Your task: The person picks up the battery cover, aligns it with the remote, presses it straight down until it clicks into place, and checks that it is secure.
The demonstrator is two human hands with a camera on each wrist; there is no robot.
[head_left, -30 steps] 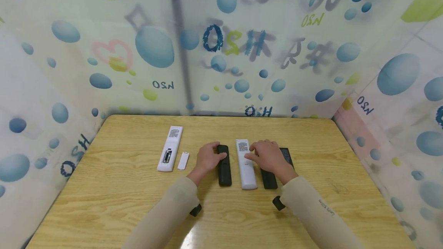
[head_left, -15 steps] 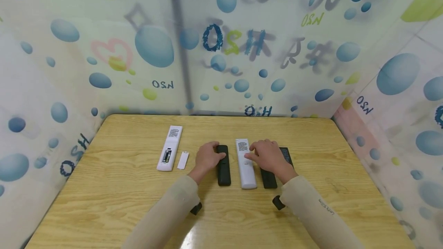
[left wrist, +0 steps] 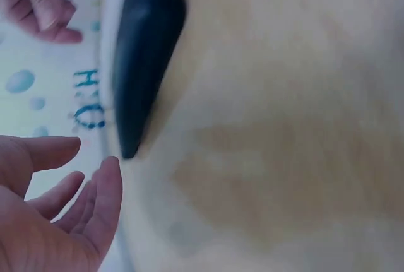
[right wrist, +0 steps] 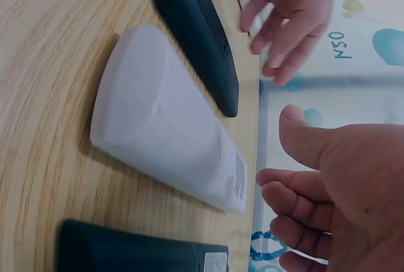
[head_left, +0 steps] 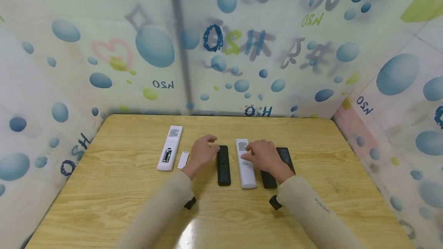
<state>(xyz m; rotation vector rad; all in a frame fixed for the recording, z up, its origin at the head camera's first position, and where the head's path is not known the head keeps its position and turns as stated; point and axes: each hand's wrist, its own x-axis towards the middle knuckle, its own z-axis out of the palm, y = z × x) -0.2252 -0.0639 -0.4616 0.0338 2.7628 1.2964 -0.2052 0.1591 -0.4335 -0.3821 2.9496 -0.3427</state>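
My left hand (head_left: 200,152) hovers just left of a black remote control (head_left: 223,171), its fingers apart and holding nothing. That remote lies back up on the table; in the left wrist view the hand (left wrist: 60,218) is clear of it. Over the gap between a white remote control (head_left: 247,176) and a second black remote control (head_left: 269,180) is my right hand (head_left: 265,158), fingers loosely bent. The right wrist view shows that hand (right wrist: 353,190) with nothing in its fingers, apart from the white remote (right wrist: 167,111). Part of the second black remote is hidden beneath the hand.
Farther left on the wooden table (head_left: 114,172) lies another white remote control (head_left: 173,137), its battery compartment (head_left: 167,156) uncovered with a battery inside. A small white battery cover (head_left: 182,160) is beside it. A patterned wall (head_left: 221,87) rises behind the table's back edge.
My left hand has let go of the first black remote and moved left and slightly away. The right hand has shifted slightly left. All the remotes stay where they were.
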